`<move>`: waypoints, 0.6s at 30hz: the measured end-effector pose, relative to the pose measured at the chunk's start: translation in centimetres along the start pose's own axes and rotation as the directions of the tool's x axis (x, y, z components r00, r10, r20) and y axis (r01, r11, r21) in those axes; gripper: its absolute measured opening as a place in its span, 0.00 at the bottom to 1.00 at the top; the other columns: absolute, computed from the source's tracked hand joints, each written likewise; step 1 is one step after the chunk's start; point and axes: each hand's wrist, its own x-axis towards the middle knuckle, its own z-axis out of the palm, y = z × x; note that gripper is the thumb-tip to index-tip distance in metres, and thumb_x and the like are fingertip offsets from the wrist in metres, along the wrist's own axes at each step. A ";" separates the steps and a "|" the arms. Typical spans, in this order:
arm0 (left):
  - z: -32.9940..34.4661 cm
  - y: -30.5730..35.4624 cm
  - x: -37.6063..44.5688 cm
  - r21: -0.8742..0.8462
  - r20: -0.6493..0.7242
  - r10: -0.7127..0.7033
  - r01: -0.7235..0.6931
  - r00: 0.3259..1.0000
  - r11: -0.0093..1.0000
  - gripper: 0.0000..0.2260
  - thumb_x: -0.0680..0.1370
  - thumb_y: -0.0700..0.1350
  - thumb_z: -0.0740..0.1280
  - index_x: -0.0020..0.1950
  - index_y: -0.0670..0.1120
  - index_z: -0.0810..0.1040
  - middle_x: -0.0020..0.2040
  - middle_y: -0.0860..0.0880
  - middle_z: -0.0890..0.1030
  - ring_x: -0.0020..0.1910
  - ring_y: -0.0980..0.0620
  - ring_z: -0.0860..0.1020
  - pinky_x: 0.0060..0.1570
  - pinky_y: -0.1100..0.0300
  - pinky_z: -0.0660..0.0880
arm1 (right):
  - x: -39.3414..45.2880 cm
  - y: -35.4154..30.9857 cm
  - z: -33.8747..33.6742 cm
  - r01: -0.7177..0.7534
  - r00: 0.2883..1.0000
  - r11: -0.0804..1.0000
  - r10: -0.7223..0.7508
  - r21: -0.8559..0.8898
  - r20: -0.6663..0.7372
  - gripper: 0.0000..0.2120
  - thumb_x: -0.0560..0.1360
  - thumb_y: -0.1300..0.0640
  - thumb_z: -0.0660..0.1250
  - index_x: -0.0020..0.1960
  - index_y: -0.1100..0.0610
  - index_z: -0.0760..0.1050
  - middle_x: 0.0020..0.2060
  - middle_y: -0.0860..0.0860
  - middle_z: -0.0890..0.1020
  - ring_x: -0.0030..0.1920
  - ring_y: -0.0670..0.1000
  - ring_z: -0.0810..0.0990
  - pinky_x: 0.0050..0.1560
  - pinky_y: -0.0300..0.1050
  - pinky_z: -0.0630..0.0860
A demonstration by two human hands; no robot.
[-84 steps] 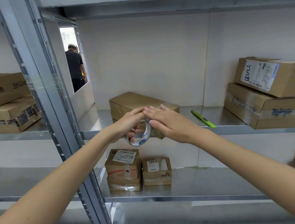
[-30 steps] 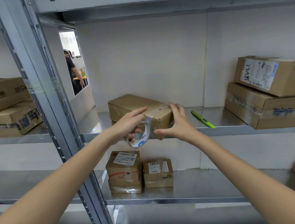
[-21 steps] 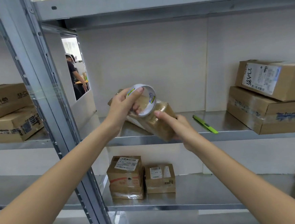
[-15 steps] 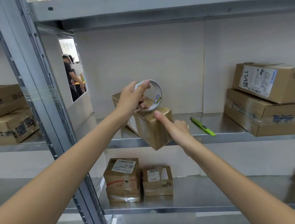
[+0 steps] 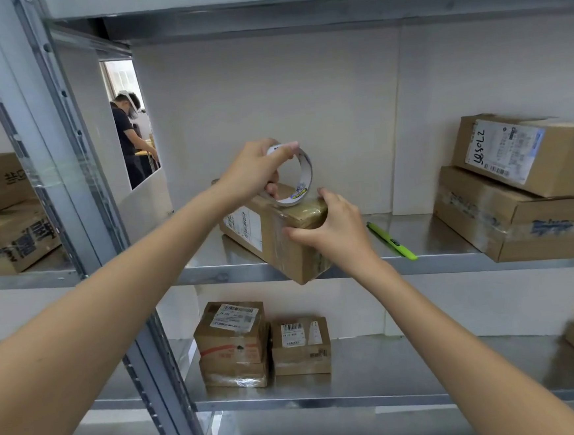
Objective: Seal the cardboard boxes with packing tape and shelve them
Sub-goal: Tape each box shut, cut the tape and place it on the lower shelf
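1. Metal shelf [image 5: 434,226] carries a tilted cardboard box [image 5: 273,239] overhanging its front edge.
2. Right hand [image 5: 334,230] grasps the box's near corner.
3. Left hand [image 5: 251,172] pinches the tape roll [image 5: 298,178] atop the box.
4. Green pen [image 5: 392,241] lies nearby.

Brown cardboard box [image 5: 280,238], white tape roll [image 5: 301,175], bright green pen [image 5: 391,241].
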 end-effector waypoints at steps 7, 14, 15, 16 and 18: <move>-3.8 0.1 -3.4 0.274 0.184 -0.101 0.048 0.978 0.961 0.17 0.81 0.51 0.64 0.70 0.54 0.72 0.22 0.59 0.72 0.21 0.58 0.66 0.23 0.64 0.71 | 0.2 0.1 0.0 -0.017 1.000 1.000 0.017 0.006 0.000 0.33 0.64 0.43 0.77 0.64 0.57 0.73 0.57 0.53 0.78 0.58 0.54 0.75 0.50 0.44 0.69; -3.2 -3.7 -5.6 0.181 0.153 -0.102 0.074 0.983 0.981 0.15 0.82 0.51 0.63 0.68 0.52 0.76 0.22 0.59 0.67 0.23 0.57 0.64 0.24 0.64 0.70 | 0.4 0.0 -0.2 0.032 0.997 0.998 -0.029 -0.053 0.068 0.40 0.66 0.40 0.75 0.73 0.51 0.67 0.64 0.52 0.75 0.65 0.53 0.72 0.60 0.44 0.68; -3.2 -3.7 -5.5 0.177 0.154 -0.106 0.078 0.982 0.981 0.14 0.82 0.52 0.63 0.67 0.53 0.77 0.23 0.58 0.66 0.23 0.56 0.65 0.24 0.63 0.72 | 0.4 0.0 -0.4 0.048 0.995 0.996 -0.041 -0.070 0.091 0.39 0.67 0.40 0.74 0.73 0.50 0.67 0.64 0.52 0.75 0.65 0.53 0.72 0.61 0.45 0.68; -3.2 -3.7 -5.4 0.179 0.159 -0.109 0.080 0.981 0.981 0.14 0.81 0.52 0.63 0.66 0.54 0.77 0.24 0.58 0.65 0.23 0.56 0.65 0.25 0.62 0.73 | 0.5 -0.1 -0.6 0.070 0.993 0.991 -0.058 -0.112 0.107 0.38 0.68 0.39 0.73 0.73 0.49 0.67 0.64 0.52 0.75 0.66 0.53 0.71 0.63 0.47 0.68; -3.2 -3.6 -5.4 0.189 0.178 -0.107 0.073 0.978 0.979 0.13 0.81 0.52 0.63 0.65 0.55 0.77 0.24 0.57 0.65 0.22 0.57 0.66 0.25 0.60 0.74 | 0.6 -0.3 -0.7 0.154 0.984 0.951 -0.124 -0.267 0.126 0.36 0.70 0.37 0.69 0.74 0.51 0.67 0.69 0.53 0.71 0.71 0.53 0.67 0.69 0.51 0.65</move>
